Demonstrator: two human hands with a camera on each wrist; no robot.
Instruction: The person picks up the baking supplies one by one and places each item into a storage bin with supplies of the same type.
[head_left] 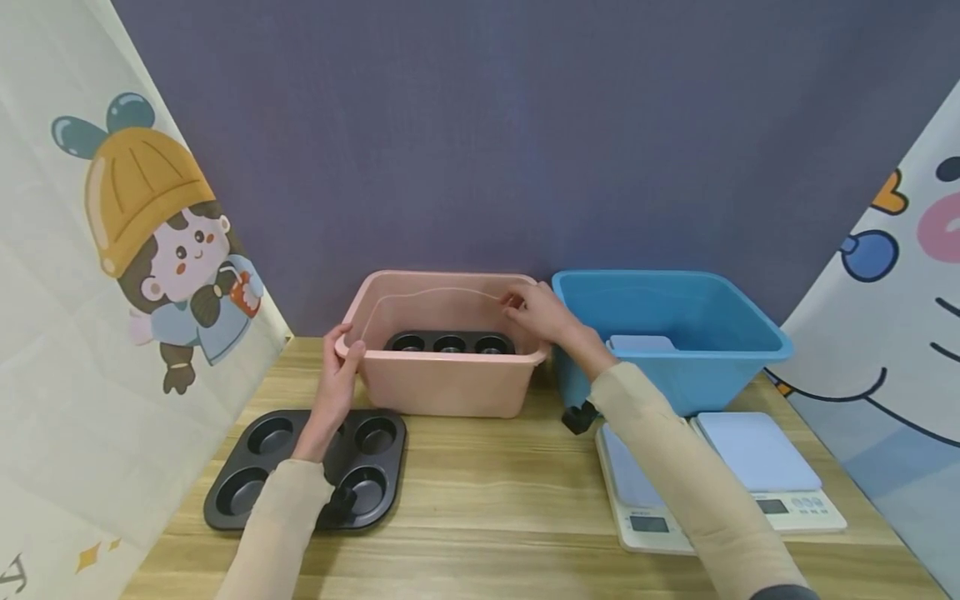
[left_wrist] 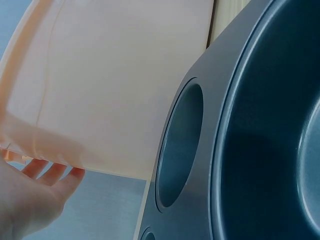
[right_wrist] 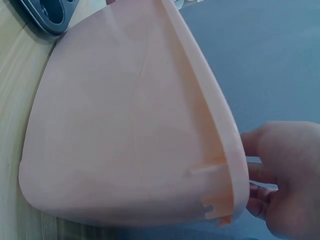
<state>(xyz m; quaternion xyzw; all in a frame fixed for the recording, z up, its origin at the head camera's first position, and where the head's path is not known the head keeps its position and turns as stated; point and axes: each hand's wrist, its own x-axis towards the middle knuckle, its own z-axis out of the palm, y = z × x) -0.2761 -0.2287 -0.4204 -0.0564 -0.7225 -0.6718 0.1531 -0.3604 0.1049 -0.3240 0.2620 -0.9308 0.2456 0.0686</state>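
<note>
A pink plastic bin (head_left: 442, 387) stands on the table with a black muffin pan (head_left: 427, 340) inside. My left hand (head_left: 337, 371) grips its front left rim, thumb toward the front and fingers on the outer side; the left wrist view shows these fingertips (left_wrist: 75, 177) at the bin's edge. At the bin's right end, my right hand (head_left: 542, 312) reaches over the rim with loosely curled fingers and nothing visible in them. In the right wrist view those fingers (right_wrist: 260, 172) are partly hidden behind the rim. Under my left forearm lies another black muffin pan (head_left: 393, 454).
Right of the pink bin stands a blue bin (head_left: 675, 379), holding a pale flat-topped object (head_left: 641, 342). Two white kitchen scales with pale blue tops lie in front of it, the left scale (head_left: 626, 475) partly under my right forearm and the right scale (head_left: 757, 454) beside it.
</note>
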